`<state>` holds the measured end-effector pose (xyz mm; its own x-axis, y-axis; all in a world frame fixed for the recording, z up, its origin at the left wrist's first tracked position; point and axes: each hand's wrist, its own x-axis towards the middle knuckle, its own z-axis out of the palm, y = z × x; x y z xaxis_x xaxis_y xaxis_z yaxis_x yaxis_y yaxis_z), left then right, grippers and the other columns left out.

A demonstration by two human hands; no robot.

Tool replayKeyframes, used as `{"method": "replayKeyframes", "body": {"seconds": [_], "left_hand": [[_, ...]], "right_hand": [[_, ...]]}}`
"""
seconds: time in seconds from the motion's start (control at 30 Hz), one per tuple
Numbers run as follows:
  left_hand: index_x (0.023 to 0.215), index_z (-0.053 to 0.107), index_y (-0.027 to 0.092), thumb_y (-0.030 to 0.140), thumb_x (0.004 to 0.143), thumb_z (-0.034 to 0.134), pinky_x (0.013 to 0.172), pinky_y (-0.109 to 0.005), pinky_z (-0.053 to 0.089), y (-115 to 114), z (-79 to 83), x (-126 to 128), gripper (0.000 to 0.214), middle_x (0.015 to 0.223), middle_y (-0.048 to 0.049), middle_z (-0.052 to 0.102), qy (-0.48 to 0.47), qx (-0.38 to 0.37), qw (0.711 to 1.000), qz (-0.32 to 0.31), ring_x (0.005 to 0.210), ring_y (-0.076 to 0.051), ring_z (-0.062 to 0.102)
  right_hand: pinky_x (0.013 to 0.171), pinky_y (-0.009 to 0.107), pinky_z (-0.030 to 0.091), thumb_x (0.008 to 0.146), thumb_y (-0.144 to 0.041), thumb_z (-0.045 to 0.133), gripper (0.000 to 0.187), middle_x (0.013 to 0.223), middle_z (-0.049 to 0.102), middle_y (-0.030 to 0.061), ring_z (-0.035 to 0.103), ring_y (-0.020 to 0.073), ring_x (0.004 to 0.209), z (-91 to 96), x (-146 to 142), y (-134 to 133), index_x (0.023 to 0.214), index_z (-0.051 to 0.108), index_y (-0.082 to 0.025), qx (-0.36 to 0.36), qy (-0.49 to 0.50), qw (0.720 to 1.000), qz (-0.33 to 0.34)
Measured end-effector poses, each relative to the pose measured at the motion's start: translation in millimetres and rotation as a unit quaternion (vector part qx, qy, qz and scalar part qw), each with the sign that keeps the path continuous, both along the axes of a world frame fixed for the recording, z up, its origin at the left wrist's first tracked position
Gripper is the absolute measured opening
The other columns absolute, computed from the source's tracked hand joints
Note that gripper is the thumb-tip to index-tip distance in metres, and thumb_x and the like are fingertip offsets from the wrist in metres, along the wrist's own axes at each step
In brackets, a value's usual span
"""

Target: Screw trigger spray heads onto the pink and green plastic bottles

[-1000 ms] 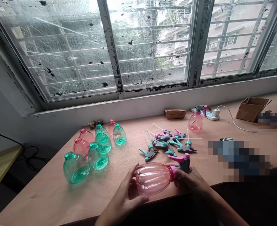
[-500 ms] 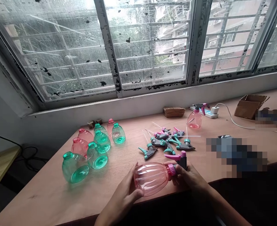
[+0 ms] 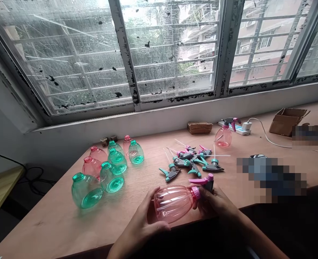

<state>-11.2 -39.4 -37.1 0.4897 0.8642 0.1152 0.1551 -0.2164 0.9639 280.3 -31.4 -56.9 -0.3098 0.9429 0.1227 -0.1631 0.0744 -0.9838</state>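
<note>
A person's left hand (image 3: 149,214) has its grip clamped around the base of a clear pink bottle (image 3: 173,204), tipped on its side at the near edge of a wooden worktop (image 3: 50,226), as the right hand's grip (image 3: 218,199) closes on the gray-and-pink spray head (image 3: 208,185) at its neck. Just beyond lies a heap of loose spray heads (image 3: 173,174), thin tubes jutting out. To the left stand five green bottles (image 3: 87,192) and three pink bottles (image 3: 90,167), all open-necked. Near the wall at the back are a small brown carton (image 3: 200,128), a pink spray bottle (image 3: 223,138) fitted with its top, a power strip (image 3: 242,131) with a white plug (image 3: 246,126), and an open cardboard box (image 3: 286,124). A pixelated patch (image 3: 273,180) hides part of the right side. Above, streaked windows (image 3: 172,54) with flaking frames look through bars onto greenery and a pinkish building (image 3: 267,43); dark cables (image 3: 36,183) hang at far left.
</note>
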Motion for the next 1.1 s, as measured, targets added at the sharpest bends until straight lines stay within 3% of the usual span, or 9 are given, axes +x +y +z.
{"method": "replayKeyframes", "body": {"seconds": [0.13,0.3,0.5,0.63,0.77,0.9,1.0,1.1], "left_hand": [[0.150,0.035,0.031,0.039,0.077,0.086,0.121,-0.050,0.028,-2.4,4.0,0.6,0.090,0.154,-0.0094,0.044,0.015,-0.002,1.000,0.001,0.142,-0.033,0.040],[0.156,0.019,0.032,0.035,0.082,0.081,0.126,-0.047,0.016,-4.8,7.7,1.5,0.096,0.162,-0.0057,0.031,0.062,0.011,0.997,0.034,0.148,-0.030,0.029],[0.154,0.028,0.023,0.033,0.080,0.082,0.125,-0.044,0.022,-3.8,8.2,4.2,0.093,0.160,-0.0100,0.034,0.063,0.011,0.997,0.032,0.147,-0.030,0.031],[0.152,0.033,0.026,0.032,0.075,0.086,0.124,-0.049,0.023,-6.4,9.8,6.6,0.094,0.158,-0.0096,0.038,0.084,0.028,0.994,0.058,0.147,-0.034,0.031],[0.152,0.035,0.030,0.035,0.074,0.088,0.121,-0.057,0.027,-5.6,1.9,4.3,0.094,0.154,-0.0110,0.044,0.117,0.117,0.982,0.086,0.142,-0.039,0.037],[0.153,0.031,0.034,0.043,0.075,0.086,0.116,-0.062,0.030,-3.5,-5.2,2.3,0.095,0.151,-0.0115,0.047,0.203,0.237,0.945,0.095,0.138,-0.042,0.039],[0.154,0.026,0.037,0.045,0.078,0.083,0.114,-0.060,0.034,-4.6,-5.4,5.1,0.095,0.150,-0.0113,0.048,0.232,0.294,0.921,0.101,0.136,-0.041,0.042],[0.154,0.021,0.040,0.039,0.084,0.079,0.114,-0.056,0.035,-7.0,-3.1,9.9,0.091,0.152,-0.0097,0.044,0.239,0.305,0.915,0.114,0.137,-0.038,0.042]], "right_hand": [[0.044,0.022,0.040,0.091,-0.064,0.057,0.056,0.061,0.067,0.0054,0.061,0.0137,0.047,-0.8,-1.1,0.9,0.076,0.070,-0.011,-0.014,0.010,1.000,0.003],[0.049,0.023,0.044,0.092,-0.063,0.057,0.054,0.069,0.071,0.0068,0.062,0.0139,0.051,-3.3,1.0,1.9,0.083,0.071,-0.012,0.001,0.014,1.000,0.003],[0.048,0.023,0.043,0.093,-0.066,0.052,0.062,0.057,0.068,0.0068,0.063,0.0150,0.048,7.0,-0.7,0.8,0.074,0.071,-0.010,-0.020,-0.031,0.999,-0.003],[0.046,0.022,0.045,0.089,-0.069,0.056,0.062,0.062,0.071,0.0075,0.065,0.0154,0.047,8.5,-4.2,2.5,0.071,0.068,-0.011,-0.039,-0.024,0.999,-0.022],[0.039,0.020,0.039,0.085,-0.073,0.056,0.066,0.049,0.064,0.0040,0.059,0.0119,0.037,12.1,-8.1,2.1,0.057,0.060,-0.013,-0.097,-0.032,0.994,-0.044],[0.036,0.019,0.036,0.082,-0.076,0.059,0.066,0.047,0.059,0.0009,0.055,0.0109,0.034,17.6,-9.4,0.5,0.056,0.056,-0.015,-0.141,-0.021,0.989,-0.032],[0.042,0.020,0.039,0.084,-0.069,0.064,0.056,0.056,0.062,-0.0001,0.057,0.0107,0.041,14.9,-7.1,1.0,0.069,0.059,-0.015,-0.096,0.009,0.995,-0.039],[0.050,0.023,0.042,0.089,-0.060,0.064,0.046,0.062,0.064,0.0002,0.059,0.0120,0.050,4.0,-2.7,4.6,0.080,0.062,-0.015,-0.055,0.027,0.997,-0.039]]}}
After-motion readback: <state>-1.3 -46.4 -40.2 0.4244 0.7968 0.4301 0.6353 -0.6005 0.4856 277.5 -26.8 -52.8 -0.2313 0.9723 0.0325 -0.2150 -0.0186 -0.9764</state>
